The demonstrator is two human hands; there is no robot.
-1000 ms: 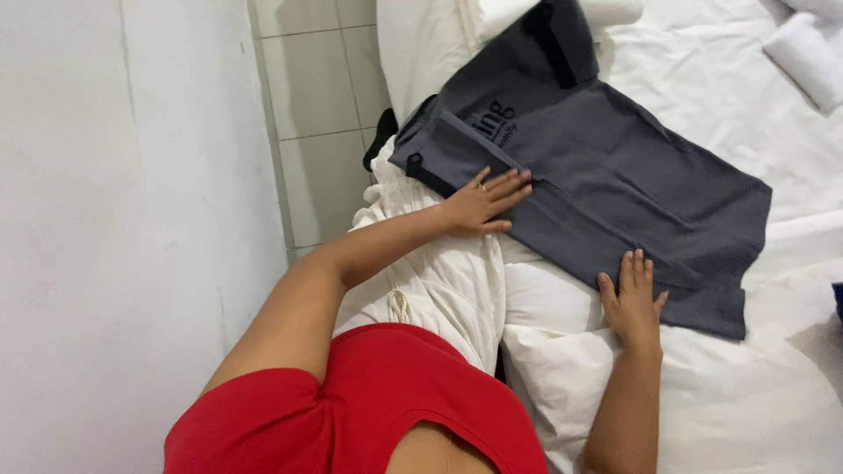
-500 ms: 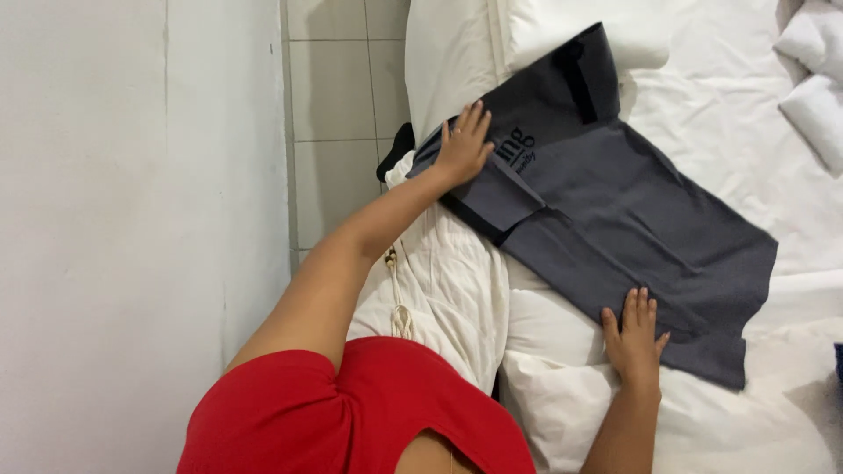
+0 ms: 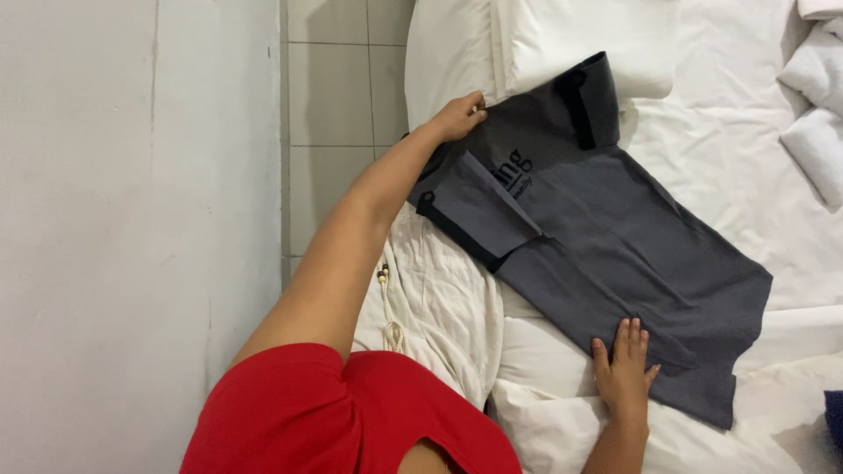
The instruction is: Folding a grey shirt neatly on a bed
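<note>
From the head camera I look down on a dark grey shirt lying flat on a white bed. I use the shirt as my marker for where things are.

The shirt lies slanted. Its long line runs from the collar end, far from me and up by a white pillow, down to the hem end, close to me and off to the right. One sleeve is folded in over the shirt's left side.

My left hand is stretched out far, at the shirt's top left corner, near the collar. Its fingers are curled shut on the edge of the cloth there, like a pinch. My right hand is at the other end, near the hem. It is open and flat, fingers spread a little, pressing down on the cloth. It grips nothing.

So the two hands are far apart, one at each end of the shirt's long line. The right hand is the one nearer to me, and the left is the one nearer to the collar.

Left of the shirt, a cream cloth with a beaded cord hangs over the side of the bed. Further left is a grey tiled floor and a pale wall. Right of the shirt, up in the corner, are rolled white towels. My red top fills the bottom of the view.
</note>
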